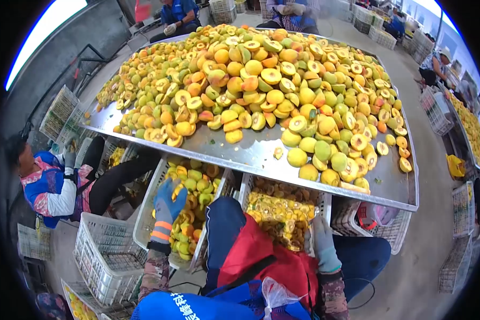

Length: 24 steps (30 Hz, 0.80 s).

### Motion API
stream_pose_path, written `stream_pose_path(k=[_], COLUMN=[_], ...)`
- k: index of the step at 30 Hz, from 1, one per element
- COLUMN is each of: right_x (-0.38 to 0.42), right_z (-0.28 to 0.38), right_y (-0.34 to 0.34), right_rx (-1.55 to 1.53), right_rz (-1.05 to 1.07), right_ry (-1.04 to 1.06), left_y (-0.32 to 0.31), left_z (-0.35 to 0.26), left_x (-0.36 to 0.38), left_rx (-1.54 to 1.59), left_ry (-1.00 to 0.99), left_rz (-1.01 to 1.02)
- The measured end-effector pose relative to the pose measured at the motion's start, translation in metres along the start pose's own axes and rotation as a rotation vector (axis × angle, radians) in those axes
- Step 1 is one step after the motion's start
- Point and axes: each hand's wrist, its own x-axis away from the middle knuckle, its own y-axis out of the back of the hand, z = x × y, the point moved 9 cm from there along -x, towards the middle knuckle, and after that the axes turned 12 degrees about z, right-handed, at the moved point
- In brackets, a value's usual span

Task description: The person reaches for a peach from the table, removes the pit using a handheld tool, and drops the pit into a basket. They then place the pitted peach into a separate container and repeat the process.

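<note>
The fruit (202, 185) is spread in the left crate (145, 216), around and below the left hand (170, 202), which is the nearer hand to it. The crate's long axis is pointed towards the worktop (213, 144); for the fruit itself, no clear long axis is seen. At the left fingers a yellow piece (177, 192) is seen, but whether it is gripped cannot be told. The right hand (324, 246) is placed by the right side of the right crate (325, 205), in which brown and yellow pieces (282, 210) are contained. How its fingers are bent cannot be told. The worktop is of shiny metal and is loaded with a big heap (250, 74), partly of halves. By its near edge, the crates' far ends seem to be covered, so the room there is limited.
</note>
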Motion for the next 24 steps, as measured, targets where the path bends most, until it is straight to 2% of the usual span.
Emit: stream_pose_path(k=[1,2,3,4,5,6,7,9,11,14,16,17,18,20,21,22,24], right_x=[-0.007,-0.010,0.004,0.017,0.016,0.019,0.025,0.035,0.042,0.047,0.047,0.037,0.039,0.045,0.050,0.054,0.058], right_z=[-0.020,-0.029,-0.003,0.011,0.004,-0.008,-0.009,-0.006,-0.009,-0.010,-0.009,-0.019,-0.020,0.010,0.015,0.012,0.010], right_y=[-0.004,-0.009,-0.030,-0.050,-0.058,-0.063,-0.066,-0.077,-0.076,-0.076,-0.080,-0.075,-0.075,-0.084,-0.089,-0.088,-0.091], right_rx=[0.025,0.058,0.193,0.238,0.191,0.142,0.149,0.260,0.239,0.249,0.144,0.050,0.042,0.264,0.275,0.282,0.283], right_rz=[0.072,0.145,0.094,0.091,0.129,0.164,0.153,0.189,0.188,0.199,0.237,0.220,0.216,0.200,0.219,0.209,0.262], right_ry=[0.011,0.017,0.113,0.086,0.041,-0.007,0.001,0.021,0.026,0.015,-0.003,-0.057,-0.052,0.073,0.107,0.110,0.151], left_y=[-0.001,0.008,-0.017,-0.036,-0.052,-0.058,-0.097,-0.123,-0.135,-0.136,-0.141,-0.154,-0.158,-0.121,-0.133,-0.140,-0.159], left_z=[0.003,-0.029,-0.027,-0.045,-0.072,-0.101,-0.092,-0.093,-0.093,-0.074,-0.070,-0.080,-0.083,-0.136,-0.142,-0.146,-0.148], left_x=[-0.024,-0.055,-0.084,-0.118,-0.146,-0.165,-0.187,-0.212,-0.219,-0.210,-0.190,-0.184,-0.179,-0.157,-0.160,-0.162,-0.171], left_rx=[0.260,0.428,0.542,0.319,0.231,0.142,0.019,0.081,0.097,0.118,0.473,0.443,0.439,0.053,-0.085,-0.074,0.064], left_ry=[-0.027,-0.030,0.048,0.099,0.074,0.148,0.295,0.348,0.391,0.300,0.115,0.010,0.001,-0.001,-0.082,-0.088,0.000], left_rz=[-0.018,-0.006,0.073,0.209,0.308,0.441,0.579,0.494,0.464,0.418,0.488,0.666,0.670,0.681,0.566,0.563,0.695])
